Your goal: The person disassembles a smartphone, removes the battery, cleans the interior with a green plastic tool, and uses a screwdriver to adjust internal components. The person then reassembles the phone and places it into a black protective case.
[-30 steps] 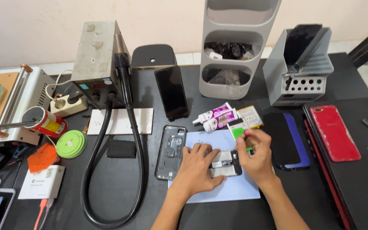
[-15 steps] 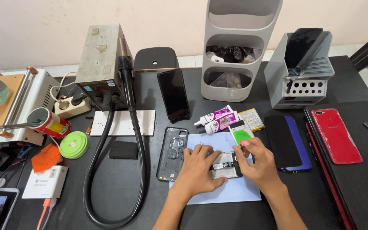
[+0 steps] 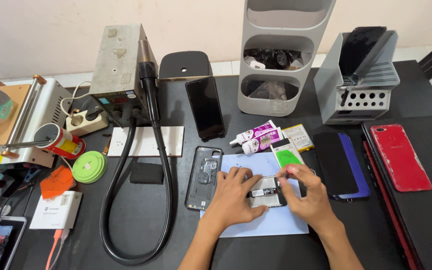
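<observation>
Two hands on one small opened phone body with exposed grey internals (image 3: 266, 191), lying on a pale blue sheet (image 3: 256, 225) at bench centre. Left hand (image 3: 233, 197) at its 9 o'clock, fingers spread flat, pinning the edge, thumb underneath. Black opened phone shell (image 3: 203, 176) sits just left of that hand. Right hand (image 3: 308, 197) at 3 o'clock, fingertips pinching the phone's right edge. Green-faced card (image 3: 287, 156) at 1 o'clock, two white-purple glue tubes (image 3: 256, 137) at 12. Red phone (image 3: 400, 156) far right.

phone repair workshop: hot-air station (image 3: 118, 65), opened phones (image 3: 203, 177), glue tubes (image 3: 256, 137)
</observation>
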`<move>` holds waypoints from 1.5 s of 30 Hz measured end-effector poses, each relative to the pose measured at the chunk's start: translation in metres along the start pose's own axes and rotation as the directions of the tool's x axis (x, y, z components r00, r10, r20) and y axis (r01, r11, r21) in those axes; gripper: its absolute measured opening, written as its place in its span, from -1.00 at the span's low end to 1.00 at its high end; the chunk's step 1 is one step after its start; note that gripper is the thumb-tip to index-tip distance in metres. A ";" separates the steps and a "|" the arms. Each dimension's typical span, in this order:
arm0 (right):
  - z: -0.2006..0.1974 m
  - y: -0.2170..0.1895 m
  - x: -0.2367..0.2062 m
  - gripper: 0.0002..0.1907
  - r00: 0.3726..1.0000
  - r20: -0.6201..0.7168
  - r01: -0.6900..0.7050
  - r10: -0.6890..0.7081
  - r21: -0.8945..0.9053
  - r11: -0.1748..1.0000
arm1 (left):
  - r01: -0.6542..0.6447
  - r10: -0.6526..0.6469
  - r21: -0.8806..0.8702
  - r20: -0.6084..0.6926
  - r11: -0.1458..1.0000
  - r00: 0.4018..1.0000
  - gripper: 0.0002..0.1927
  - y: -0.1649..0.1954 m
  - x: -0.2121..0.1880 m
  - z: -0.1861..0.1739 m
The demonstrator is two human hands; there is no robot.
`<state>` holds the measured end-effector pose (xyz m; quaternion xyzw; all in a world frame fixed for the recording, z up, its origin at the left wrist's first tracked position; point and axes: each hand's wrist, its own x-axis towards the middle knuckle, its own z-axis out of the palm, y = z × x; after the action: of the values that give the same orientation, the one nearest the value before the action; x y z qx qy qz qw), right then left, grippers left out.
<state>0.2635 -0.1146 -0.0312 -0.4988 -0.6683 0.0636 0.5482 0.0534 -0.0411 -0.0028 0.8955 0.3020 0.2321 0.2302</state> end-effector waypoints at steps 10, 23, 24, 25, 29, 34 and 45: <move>-0.003 0.001 -0.001 -0.31 0.997 0.049 -0.072 0.065 0.149 0.986 | 0.006 -0.006 0.000 0.014 1.000 1.000 -0.23 0.002 0.001 0.000; -0.002 0.013 -0.008 -0.32 0.982 0.035 -0.185 0.183 0.278 0.943 | -0.156 0.152 -0.008 -0.184 0.988 0.971 -0.45 0.018 -0.002 0.025; 0.000 0.013 -0.007 -0.29 0.986 -0.007 -0.165 0.169 0.177 0.970 | -0.161 0.161 0.015 -0.198 0.987 0.967 -0.50 0.021 -0.001 0.030; 0.000 0.013 -0.007 -0.25 0.987 -0.047 -0.148 0.152 0.073 0.986 | -0.165 0.169 0.036 -0.210 0.986 0.963 -0.56 0.023 -0.001 0.034; -0.002 0.011 -0.005 -0.33 0.981 0.020 -0.191 0.192 0.266 0.945 | -0.147 0.149 0.025 -0.184 0.989 0.972 -0.62 0.022 -0.001 0.040; -0.001 0.007 -0.002 -0.27 0.980 -0.024 -0.196 0.197 0.032 0.980 | -0.154 0.156 0.026 -0.219 0.988 0.963 -0.73 0.021 0.000 0.040; -0.004 0.000 0.002 -0.33 0.939 0.017 -0.336 0.343 0.241 0.910 | -0.107 0.097 -0.032 -0.228 0.994 0.969 -0.86 0.022 0.002 0.037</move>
<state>0.2668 -0.1146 -0.0283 -0.5380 -0.5516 0.2319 0.5937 0.0849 -0.0653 -0.0191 0.8723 0.2745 0.3505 0.2019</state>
